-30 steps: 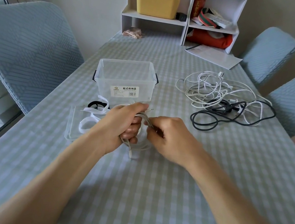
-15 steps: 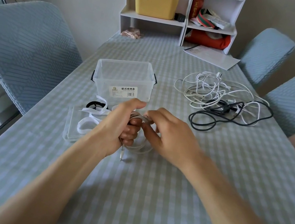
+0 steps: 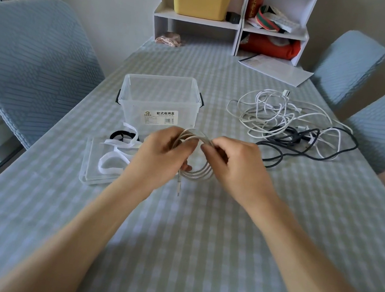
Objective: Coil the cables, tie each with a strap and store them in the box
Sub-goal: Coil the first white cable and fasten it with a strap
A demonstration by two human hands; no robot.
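A white cable (image 3: 198, 175) is wound into a small coil of several loops just above the table's middle. My left hand (image 3: 159, 155) grips the coil's left side, and a plug end hangs down below it. My right hand (image 3: 232, 164) pinches the coil's right side. Behind the hands stands the clear plastic box (image 3: 161, 100), open and with nothing in it. Its lid (image 3: 94, 169) lies to the left with white straps (image 3: 113, 157) and a black strap (image 3: 118, 135) on it. Tangled white cables (image 3: 269, 110) and a black cable (image 3: 297, 143) lie at the right.
A white shelf unit (image 3: 235, 12) with a yellow bin stands at the table's far end, with papers (image 3: 275, 69) beside it. Blue-covered chairs flank the table: one (image 3: 29, 60) on the left, two (image 3: 347, 62) on the right.
The hands have drawn slightly apart, spreading the coil open between them, and the coil now stands more upright and wider. The plug end still hangs under the left hand.
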